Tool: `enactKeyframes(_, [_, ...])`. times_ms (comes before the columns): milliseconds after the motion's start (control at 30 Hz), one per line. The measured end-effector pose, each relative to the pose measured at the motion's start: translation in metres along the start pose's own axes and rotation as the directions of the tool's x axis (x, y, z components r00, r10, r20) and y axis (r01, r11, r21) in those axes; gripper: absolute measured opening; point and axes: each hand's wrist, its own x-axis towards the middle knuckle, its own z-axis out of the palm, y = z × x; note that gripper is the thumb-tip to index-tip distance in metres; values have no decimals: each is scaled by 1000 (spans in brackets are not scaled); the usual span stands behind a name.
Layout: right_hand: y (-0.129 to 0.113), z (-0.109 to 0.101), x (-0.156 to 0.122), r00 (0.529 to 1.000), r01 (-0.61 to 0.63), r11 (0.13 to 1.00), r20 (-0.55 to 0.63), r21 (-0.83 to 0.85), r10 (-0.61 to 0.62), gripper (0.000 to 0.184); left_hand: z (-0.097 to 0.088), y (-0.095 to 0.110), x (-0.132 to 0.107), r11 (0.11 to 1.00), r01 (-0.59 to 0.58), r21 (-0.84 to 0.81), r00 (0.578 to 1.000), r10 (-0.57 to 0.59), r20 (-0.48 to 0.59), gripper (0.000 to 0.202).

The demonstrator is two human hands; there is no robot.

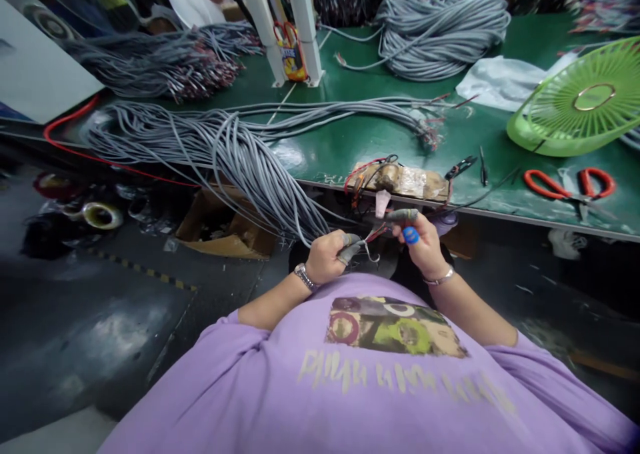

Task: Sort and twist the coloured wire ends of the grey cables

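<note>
The person in the purple shirt sits with both hands drawn close in front of the belly, just below the tabletop (350,141) edge. The left hand (327,257), with a watch on its wrist, is curled into a near fist, its grey-capped fingers (350,247) pressed onto a cable end (373,235). The right hand (423,244), with a bracelet on its wrist, is closed too, pinching the same cable end from the other side; one of its fingertips wears a blue cap and another a grey one. The cable end sits in the small gap between the two hands, with thin red and pale wires poking out of it; I cannot tell how each strand is gripped.

A bundle of grey cables (240,154) spills off the tabletop beyond the left hand and hangs down towards it. Just beyond the right hand, on the tabletop edge, sits a taped block (405,182) with red and black leads about it. Further out past the right hand lie red-handled scissors (570,186); beyond them a green fan (580,101) leans, with a white plastic bag (500,81) next to it. Far ahead of both hands rests a big coil of grey cable (440,31); another heap of cables (165,61) lies well off beyond the left hand, near a second person in a white top (187,1). Below the tabletop, out from the left hand, stands a cardboard box (220,231), with tape rolls (103,215) further out on the floor.
</note>
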Motion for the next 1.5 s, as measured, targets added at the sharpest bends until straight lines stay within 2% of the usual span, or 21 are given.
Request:
enactKeyframes(67, [-14,-3,-3,974,134,971,206,-196,-93,42,-1,1,3,999,-36,19,999,35,39,19])
enactKeyframes(100, [-20,-3,-4,957,187,941,271,-282,-109,34,-1,2,4,998,-58,22,997,56,50,19])
enactKeyframes(133, [-24,-3,-4,948,221,911,295,-349,-117,25,-1,2,4,996,-81,26,995,80,51,19])
enactKeyframes(200, [-26,-3,-5,960,211,892,257,-401,-112,19,1,2,4,989,-134,65,991,133,16,22])
enactKeyframes(300, [-22,-1,-6,989,8,959,143,-282,34,21,3,-3,2,961,-179,211,974,204,-100,21])
enactKeyframes(367, [-20,0,-7,976,-162,975,120,-152,180,24,3,-7,3,934,-189,303,959,242,-148,17])
enactKeyframes(433, [-20,1,-8,945,-284,958,155,-40,286,26,1,-12,6,919,-222,327,953,276,-129,16])
enactKeyframes(533, [-24,1,-9,914,-351,935,232,49,331,27,-5,-17,14,940,-252,229,964,263,-22,19])
enactKeyframes(600, [-25,1,-9,912,-353,932,254,81,323,28,-8,-18,21,979,-184,90,982,179,65,23])
enactKeyframes(700, [-19,3,-6,918,-360,920,232,152,321,36,-13,-21,34,984,36,-177,981,0,196,35])
enactKeyframes(800, [-6,4,4,915,-403,880,129,251,382,50,-16,-25,46,892,228,-389,949,-114,295,47])
enactKeyframes(867, [3,6,15,884,-462,838,75,291,461,58,-16,-28,52,828,314,-465,925,-157,346,51])
enactKeyframes(933, [9,8,27,841,-532,795,71,292,537,64,-14,-31,56,778,379,-502,902,-187,390,53])
enactKeyframes(1000, [12,12,37,804,-587,762,82,274,589,67,-10,-34,58,739,417,-529,886,-202,417,53])
enactKeyframes(1100, [9,18,47,770,-633,730,109,257,629,66,-3,-38,59,675,441,-591,886,-221,408,50])
enactKeyframes(1200, [6,21,52,776,-626,718,163,304,609,58,1,-40,61,624,464,-628,881,-250,402,49])
enactKeyframes(1333, [11,19,58,792,-601,675,206,428,574,45,4,-40,65,615,498,-611,862,-274,426,51])
enactKeyframes(1500, [10,20,62,790,-585,646,166,490,590,46,7,-40,70,637,493,-593,861,-257,440,52])
